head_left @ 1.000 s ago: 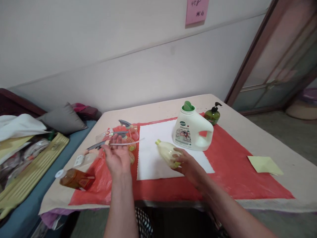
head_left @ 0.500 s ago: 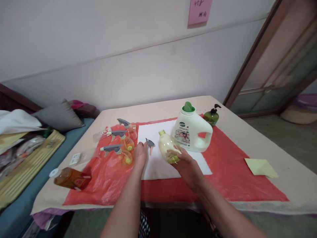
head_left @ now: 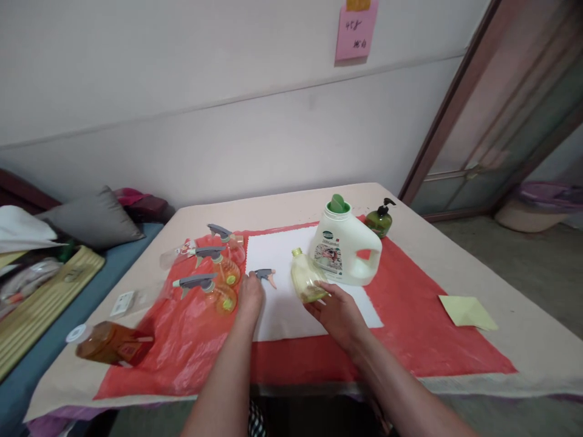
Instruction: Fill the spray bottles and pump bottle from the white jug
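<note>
My right hand is closed round the lower part of a translucent yellowish spray bottle with no head on its neck. The bottle leans slightly over a white sheet. Just left of it, my left hand is closed on a grey spray trigger head with a pinkish lever pointing right; the fingers hide part of it. Behind the bottle stands a large white detergent jug with a green scoop in its mouth. Several spray bottles with grey heads lie left of the sheet.
A brown-liquid bottle lies at the table's left front. The green pump bottle stands behind the jug, and yellow paper notes lie right. A red cloth covers the table's middle. The wall rises behind.
My left hand has gone from palm-up under a thin tube to gripping the trigger head over the sheet, the head now turned level. The bottle in my right hand has tipped more upright.
</note>
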Motion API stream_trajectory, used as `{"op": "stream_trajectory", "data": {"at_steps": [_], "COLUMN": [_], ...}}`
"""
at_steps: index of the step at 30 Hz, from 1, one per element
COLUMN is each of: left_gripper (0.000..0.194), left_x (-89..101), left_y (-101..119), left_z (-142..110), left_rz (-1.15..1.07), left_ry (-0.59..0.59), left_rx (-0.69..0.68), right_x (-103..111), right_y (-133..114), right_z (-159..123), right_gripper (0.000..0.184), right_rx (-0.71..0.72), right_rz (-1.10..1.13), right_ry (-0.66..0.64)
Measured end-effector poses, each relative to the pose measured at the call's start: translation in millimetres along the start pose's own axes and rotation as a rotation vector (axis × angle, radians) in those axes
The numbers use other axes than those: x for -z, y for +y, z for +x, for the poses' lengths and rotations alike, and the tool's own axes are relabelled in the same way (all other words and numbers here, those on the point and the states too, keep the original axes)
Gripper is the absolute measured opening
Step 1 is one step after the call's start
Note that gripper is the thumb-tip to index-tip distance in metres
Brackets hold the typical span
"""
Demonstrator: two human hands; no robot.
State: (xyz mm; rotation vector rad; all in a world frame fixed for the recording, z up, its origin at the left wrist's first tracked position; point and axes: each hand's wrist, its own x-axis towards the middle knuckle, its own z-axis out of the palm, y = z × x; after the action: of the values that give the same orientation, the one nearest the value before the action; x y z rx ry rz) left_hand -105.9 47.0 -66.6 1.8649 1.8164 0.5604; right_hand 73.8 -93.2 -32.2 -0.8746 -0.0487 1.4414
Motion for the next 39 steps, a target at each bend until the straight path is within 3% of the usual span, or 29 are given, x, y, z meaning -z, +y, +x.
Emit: {"op": "stream_trajectory", "data": {"at_steps": [4,6,8,11,13,15,19,22,29,34,39], "left_gripper": [0.028,0.037,0.05,0.07,0.076,0.071,0.065,0.064,0.074,0.099,0.074], "left_x": [14.3,23.3,28.3,26.4,22.0,18.6,15.3,8.1,-22.8,-18.2,-8.5], "left_y": [12,22,32,42,45,44,36,34,40,35,42], "left_z": [3,0,-10,-28,-34,-31,-15,-10,-20,-15,-13], "left_rz": [-0.157,-0.252,-0.409,-0.789,-0.921,-0.837,-0.529,-0.399,-0.254,-0.165,-0.113], "left_ry": [0.0,-0.028,-0.132,-0.435,-0.53,-0.427,-0.14,-0.095,-0.194,-0.226,-0.292], "left_rx": [-0.013,-0.056,-0.112,-0.139,-0.117,-0.113,-0.125,-0.129,-0.233,-0.199,-0.174], "right_x": [1,0,-2,-5,-4,0,20,33,34,36,34], "right_y": [5,8,13,19,18,11,-18,-36,-65,-80,-86], "right_z": [7,10,14,18,21,24,33,39,62,91,83], "right_gripper": [0.038,0.042,0.045,0.05,0.055,0.059,0.065,0.071,0.067,0.07,0.069], "right_rx": [0.053,0.1,0.152,0.216,0.262,0.359,0.656,0.766,0.803,0.814,0.859], "right_rz": [-0.058,-0.099,-0.145,-0.243,-0.326,-0.401,-0.463,-0.507,-0.687,-0.662,-0.697], "right_ry": [-0.024,-0.04,-0.052,-0.065,-0.05,0.031,0.334,0.481,0.369,0.323,0.34]}}
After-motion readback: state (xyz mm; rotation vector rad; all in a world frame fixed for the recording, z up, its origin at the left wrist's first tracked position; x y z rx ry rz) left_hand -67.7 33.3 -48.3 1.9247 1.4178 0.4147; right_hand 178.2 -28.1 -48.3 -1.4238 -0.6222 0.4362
